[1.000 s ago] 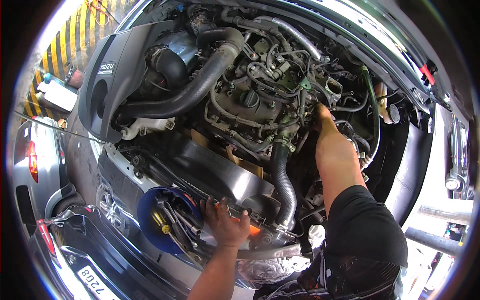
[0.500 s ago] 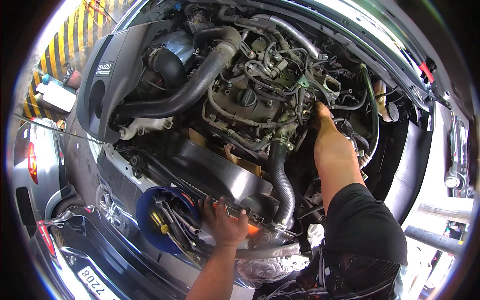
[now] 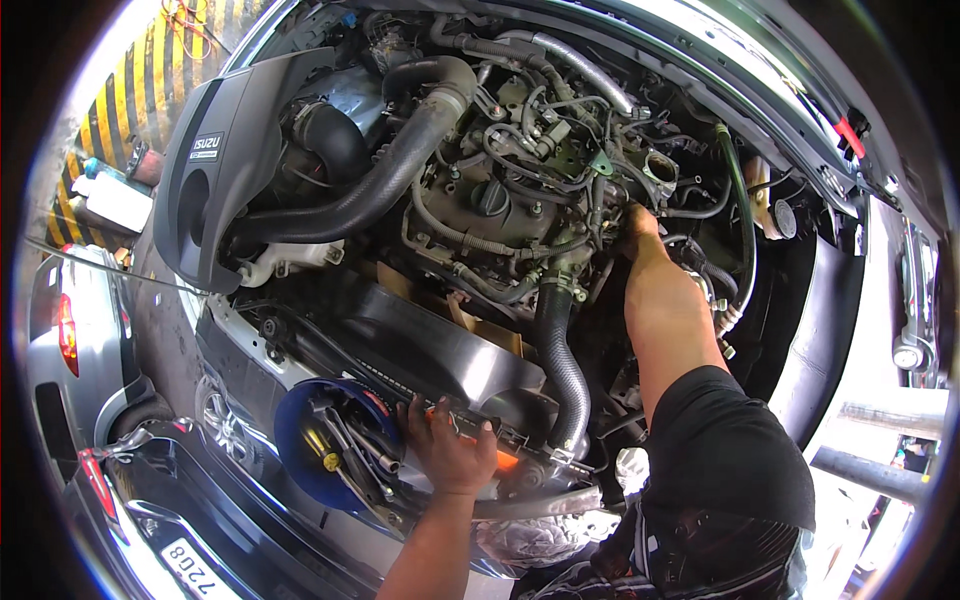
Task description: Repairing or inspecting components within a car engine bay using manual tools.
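Near the lower middle, my left hand lies with spread fingers on the radiator's top edge, over an orange object, beside a blue round tray of wrenches and a yellow-handled tool. My right hand reaches deep into the right side of the engine, among hoses and brackets below a round metal opening; its fingertips are hidden. A corrugated black hose runs down between my two arms. A shiny shroud lies behind my left hand.
A dark plastic engine cover stands at the left. Beyond are yellow-striped floor, white containers and parked cars. A reservoir and pale fender edge border the right; crumpled plastic lies at the front.
My right forearm has shifted slightly to the left, its hand still among the engine parts. My left hand stays on the radiator's edge.
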`<state>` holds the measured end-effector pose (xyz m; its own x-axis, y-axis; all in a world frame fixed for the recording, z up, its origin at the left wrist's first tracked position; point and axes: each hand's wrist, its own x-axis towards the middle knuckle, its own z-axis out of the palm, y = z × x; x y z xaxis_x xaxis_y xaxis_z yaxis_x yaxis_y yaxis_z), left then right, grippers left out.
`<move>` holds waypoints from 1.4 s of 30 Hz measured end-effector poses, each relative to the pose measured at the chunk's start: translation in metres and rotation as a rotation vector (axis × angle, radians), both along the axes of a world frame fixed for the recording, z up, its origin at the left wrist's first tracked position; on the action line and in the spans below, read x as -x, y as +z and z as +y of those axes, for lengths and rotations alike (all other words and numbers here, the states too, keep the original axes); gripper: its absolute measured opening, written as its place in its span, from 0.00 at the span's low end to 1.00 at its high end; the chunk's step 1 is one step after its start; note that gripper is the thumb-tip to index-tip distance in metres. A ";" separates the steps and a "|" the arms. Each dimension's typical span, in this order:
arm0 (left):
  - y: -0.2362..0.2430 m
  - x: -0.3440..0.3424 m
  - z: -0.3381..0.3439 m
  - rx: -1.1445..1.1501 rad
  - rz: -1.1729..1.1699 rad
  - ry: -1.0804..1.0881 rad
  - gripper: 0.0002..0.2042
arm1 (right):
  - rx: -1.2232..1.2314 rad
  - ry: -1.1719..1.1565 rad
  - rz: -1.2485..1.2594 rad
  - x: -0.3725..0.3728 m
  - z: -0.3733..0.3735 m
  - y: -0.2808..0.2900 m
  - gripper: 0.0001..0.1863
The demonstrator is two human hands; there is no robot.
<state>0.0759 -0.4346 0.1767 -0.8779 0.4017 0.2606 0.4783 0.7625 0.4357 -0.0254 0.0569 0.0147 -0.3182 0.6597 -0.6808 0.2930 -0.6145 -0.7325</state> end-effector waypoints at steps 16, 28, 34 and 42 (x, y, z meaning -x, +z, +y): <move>0.003 -0.001 0.001 0.052 -0.035 0.033 0.32 | 0.139 -0.003 0.147 -0.001 -0.028 0.047 0.14; 0.000 -0.002 -0.001 0.018 -0.023 0.015 0.32 | 0.104 0.036 0.103 0.002 0.006 -0.004 0.17; 0.004 0.001 -0.001 0.024 -0.014 0.017 0.32 | 0.146 0.008 0.081 0.002 -0.005 0.007 0.18; 0.001 -0.001 0.000 0.009 -0.008 0.021 0.32 | 0.111 0.008 0.117 0.003 -0.005 0.013 0.16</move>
